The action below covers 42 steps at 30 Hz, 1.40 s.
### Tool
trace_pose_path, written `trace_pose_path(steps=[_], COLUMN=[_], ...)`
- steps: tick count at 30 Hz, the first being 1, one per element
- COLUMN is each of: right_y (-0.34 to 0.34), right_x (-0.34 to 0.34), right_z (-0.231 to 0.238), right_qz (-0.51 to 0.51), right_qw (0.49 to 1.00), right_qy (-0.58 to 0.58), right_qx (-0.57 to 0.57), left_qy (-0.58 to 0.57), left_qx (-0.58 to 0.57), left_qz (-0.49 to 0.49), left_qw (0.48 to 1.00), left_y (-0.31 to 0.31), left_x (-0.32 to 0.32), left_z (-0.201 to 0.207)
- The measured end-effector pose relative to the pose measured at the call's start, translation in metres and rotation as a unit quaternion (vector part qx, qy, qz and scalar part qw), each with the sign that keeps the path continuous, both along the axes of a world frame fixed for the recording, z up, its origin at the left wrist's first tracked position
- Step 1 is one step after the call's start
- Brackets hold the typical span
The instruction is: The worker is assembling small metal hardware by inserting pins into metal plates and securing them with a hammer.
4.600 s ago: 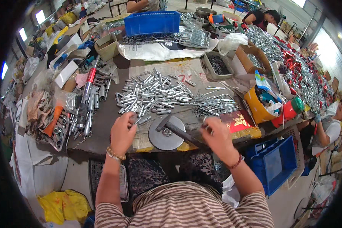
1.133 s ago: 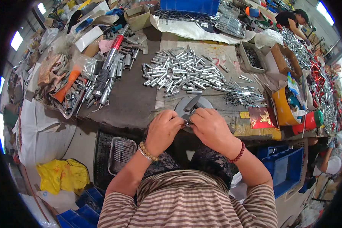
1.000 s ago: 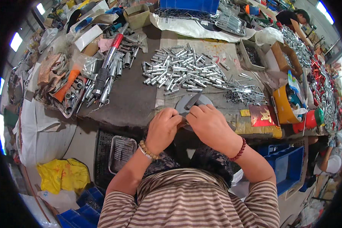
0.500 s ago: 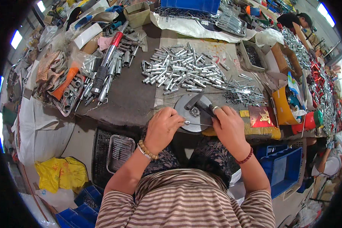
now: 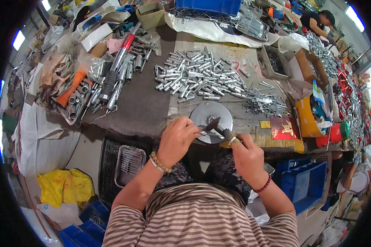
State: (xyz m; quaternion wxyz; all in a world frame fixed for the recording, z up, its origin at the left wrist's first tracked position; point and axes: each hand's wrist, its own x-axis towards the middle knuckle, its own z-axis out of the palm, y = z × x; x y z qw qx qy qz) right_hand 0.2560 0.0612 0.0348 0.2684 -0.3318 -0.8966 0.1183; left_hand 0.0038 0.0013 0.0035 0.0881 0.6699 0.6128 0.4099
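Head view: left hand [image 5: 179, 135] pinching a metal rod [image 5: 213, 134] over the disc [image 5: 212, 109], right hand [image 5: 249, 154] wrapped round the hammer [image 5: 225, 132]; looks like striking, calling for steady aim.

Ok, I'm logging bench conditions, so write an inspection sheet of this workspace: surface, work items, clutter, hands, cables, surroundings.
Surface: dark bench; round grey plate near front edge.
Work items: hammer, its head over the plate; metal tubes piled behind, thin rods to their right.
Clutter: red-and-silver tool among heaped parts, left; yellow container, right.
Hands: left hand pinches slim metal part; right hand grips hammer.
Cables: nothing seen.
Surroundings: person, upper right; blue crate below bench, right.
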Motion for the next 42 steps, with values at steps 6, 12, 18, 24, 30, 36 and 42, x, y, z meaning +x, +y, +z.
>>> trace_pose_path(steps=[6,12,18,24,30,36,42], right_y=[0.022,0.013,-0.016,-0.023,-0.043,-0.054,-0.058], right_x=[-0.008,-0.024,-0.025,-0.026,-0.037,-0.042,-0.046], right_z=[0.011,0.016,0.008,0.002,-0.009,-0.022,-0.024], right_qz=[-0.016,0.002,-0.015,0.013,0.007,0.015,0.042], right_qw=[0.996,0.994,0.991,0.935,0.886,0.878,0.832], right_qy=[0.031,-0.079,-0.061,0.039,0.098,0.059,0.047], right_qx=[-0.076,0.074,-0.115,-0.352,-0.454,-0.474,-0.551], left_qy=[-0.008,-0.004,-0.027,-0.374,-0.587,-0.584,-0.522], left_qx=[-0.002,-0.008,0.041,-0.105,-0.157,-0.114,-0.078], left_qz=[0.003,0.020,0.052,0.107,0.084,0.109,0.322], left_qw=[1.000,1.000,0.997,0.915,0.790,0.796,0.786], left_y=[-0.002,-0.007,-0.011,-0.038,-0.042,-0.056,-0.127], left_x=[0.001,0.003,0.012,0.045,0.044,0.037,-0.033], left_z=[0.000,0.002,0.007,-0.006,-0.009,-0.011,-0.050])
